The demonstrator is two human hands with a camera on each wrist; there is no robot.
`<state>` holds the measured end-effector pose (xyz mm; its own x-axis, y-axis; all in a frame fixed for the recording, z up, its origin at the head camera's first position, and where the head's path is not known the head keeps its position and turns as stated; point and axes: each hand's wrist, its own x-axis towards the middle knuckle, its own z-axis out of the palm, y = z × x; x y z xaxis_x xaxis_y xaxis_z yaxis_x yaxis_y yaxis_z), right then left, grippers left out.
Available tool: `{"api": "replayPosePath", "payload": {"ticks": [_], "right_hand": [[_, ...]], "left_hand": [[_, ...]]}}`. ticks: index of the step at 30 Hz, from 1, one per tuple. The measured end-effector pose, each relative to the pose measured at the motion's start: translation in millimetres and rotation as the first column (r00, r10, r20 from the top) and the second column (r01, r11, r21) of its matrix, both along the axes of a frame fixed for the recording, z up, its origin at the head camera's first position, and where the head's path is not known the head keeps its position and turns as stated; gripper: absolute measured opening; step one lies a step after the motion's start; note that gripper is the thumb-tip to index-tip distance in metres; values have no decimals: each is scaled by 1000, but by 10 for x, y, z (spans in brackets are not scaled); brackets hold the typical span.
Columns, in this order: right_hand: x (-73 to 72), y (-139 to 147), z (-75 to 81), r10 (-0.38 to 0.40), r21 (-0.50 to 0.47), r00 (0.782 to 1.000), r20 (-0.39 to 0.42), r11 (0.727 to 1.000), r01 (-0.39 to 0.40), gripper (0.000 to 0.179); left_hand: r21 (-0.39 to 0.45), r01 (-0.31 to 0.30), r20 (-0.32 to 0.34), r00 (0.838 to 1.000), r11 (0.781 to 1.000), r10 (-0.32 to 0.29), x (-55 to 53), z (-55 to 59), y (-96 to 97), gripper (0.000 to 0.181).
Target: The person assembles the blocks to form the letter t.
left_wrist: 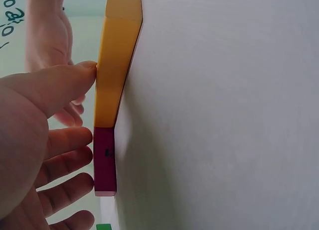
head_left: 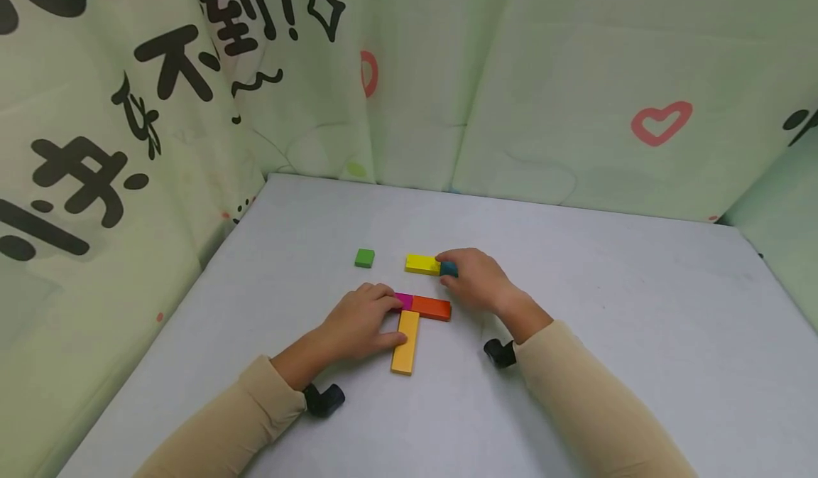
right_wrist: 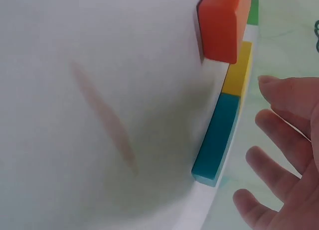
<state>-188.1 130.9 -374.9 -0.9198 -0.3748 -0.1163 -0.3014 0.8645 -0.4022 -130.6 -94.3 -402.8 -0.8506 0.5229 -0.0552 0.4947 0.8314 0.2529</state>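
Observation:
My left hand (head_left: 360,322) lies over a small magenta block (head_left: 405,300) and a longer orange-yellow block (head_left: 406,343). In the left wrist view its thumb tip is at the side of the orange-yellow block (left_wrist: 110,70), with the fingertips beside the magenta block (left_wrist: 104,160). A red-orange block (head_left: 432,308) runs right from the magenta one, above the orange-yellow block's far end. Farther back, my right hand (head_left: 476,279) is over a teal block (head_left: 449,269) set end to end with a yellow block (head_left: 422,264). The right wrist view has its loosely spread fingers beside the teal block (right_wrist: 218,135).
A small green block (head_left: 365,258) sits left of the yellow one on the white tabletop (head_left: 607,336). Pale green curtains (head_left: 575,94) with black characters and pink hearts hang behind and beside the table. Black wrist devices (head_left: 324,400) stick out at both cuffs.

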Motion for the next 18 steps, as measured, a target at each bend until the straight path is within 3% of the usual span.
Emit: {"api": "replayPosePath", "payload": {"ticks": [10, 18], "right_hand": [[-158, -66, -37, -8, 49, 999, 32, 999, 6, 43], [-146, -103, -30, 7, 65, 999, 33, 998, -9, 36]], "left_hand": [[-2, 9, -10, 1000, 1000, -9, -4, 7, -8, 56], [9, 6, 5, 1000, 1000, -6, 2, 29, -9, 56]]}}
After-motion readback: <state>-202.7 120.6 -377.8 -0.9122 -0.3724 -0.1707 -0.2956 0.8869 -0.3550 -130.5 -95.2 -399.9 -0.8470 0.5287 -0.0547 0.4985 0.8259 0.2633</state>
